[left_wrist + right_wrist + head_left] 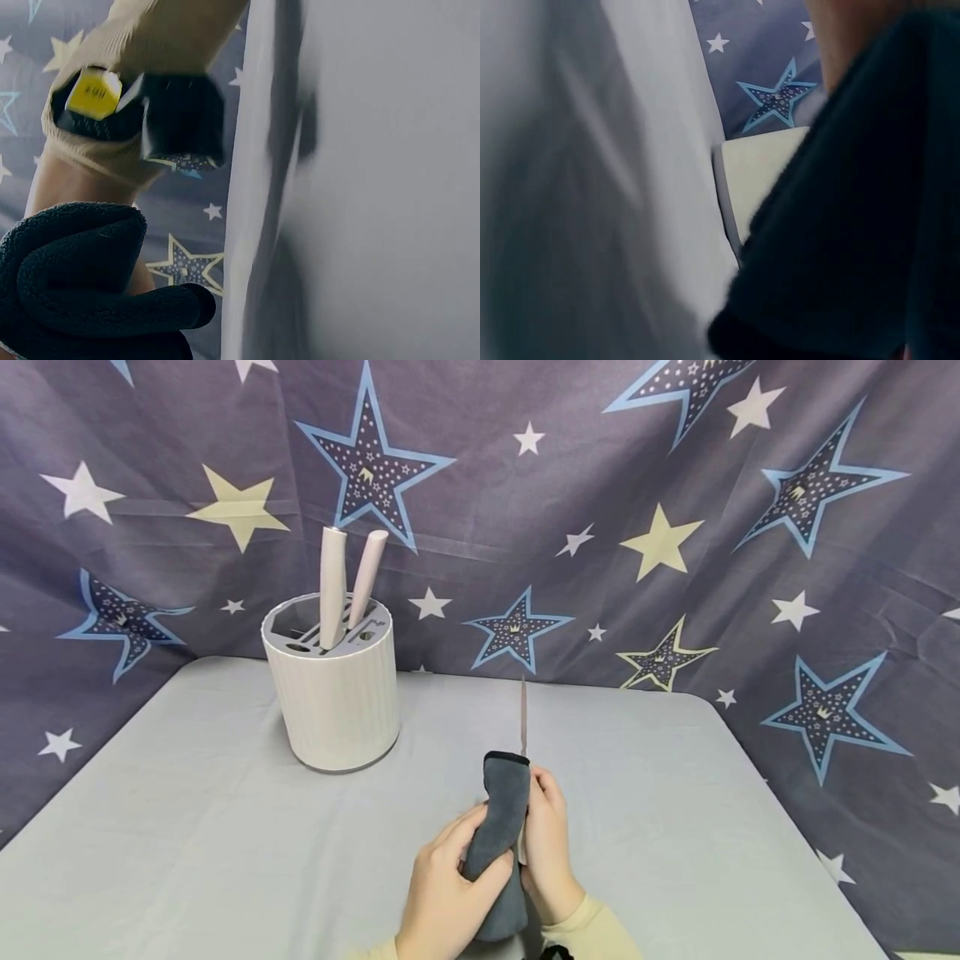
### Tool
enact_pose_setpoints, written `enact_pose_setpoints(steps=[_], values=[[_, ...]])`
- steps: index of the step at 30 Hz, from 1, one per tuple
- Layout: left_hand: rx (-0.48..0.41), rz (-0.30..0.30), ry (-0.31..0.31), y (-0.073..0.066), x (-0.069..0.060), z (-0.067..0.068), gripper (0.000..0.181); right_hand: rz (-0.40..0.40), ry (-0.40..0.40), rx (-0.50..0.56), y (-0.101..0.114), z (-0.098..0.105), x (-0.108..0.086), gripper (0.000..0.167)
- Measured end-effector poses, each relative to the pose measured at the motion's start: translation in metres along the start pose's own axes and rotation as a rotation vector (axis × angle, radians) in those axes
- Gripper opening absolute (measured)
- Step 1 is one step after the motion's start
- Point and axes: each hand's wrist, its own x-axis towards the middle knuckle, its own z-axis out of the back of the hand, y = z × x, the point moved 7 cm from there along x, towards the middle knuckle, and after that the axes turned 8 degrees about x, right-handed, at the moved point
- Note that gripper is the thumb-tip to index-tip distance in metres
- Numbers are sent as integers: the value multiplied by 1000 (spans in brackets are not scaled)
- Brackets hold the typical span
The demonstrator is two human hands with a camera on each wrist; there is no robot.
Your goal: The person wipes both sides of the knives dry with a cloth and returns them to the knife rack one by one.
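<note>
In the head view my left hand [450,881] grips a folded dark grey cloth [501,827], its thumb laid across the front. My right hand [551,843] holds a knife [523,718] just behind the cloth. The narrow blade sticks out above the cloth and points away from me; a bit of the pale handle shows between the hands. Most of the right fingers are hidden. Thick folds of the cloth [97,277] fill the lower left of the left wrist view. Dark cloth [847,217] also covers much of the right wrist view.
A white ribbed knife block [337,710] stands at the table's back left. Two pale-handled knives [332,585] stand in its slots. A light grey cover lies over the table [675,810], and a star-patterned curtain [480,518] hangs behind it.
</note>
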Motion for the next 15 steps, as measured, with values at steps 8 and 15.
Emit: enact_pose_setpoints(steps=[8, 15], values=[[8, -28, 36, -8, -9, -7, 39, -7, -3, 93, 9, 7, 8, 31], [-55, -32, 68, -7, -11, -9, 37, -5, 18, 129, 12, 7, 10, 32]])
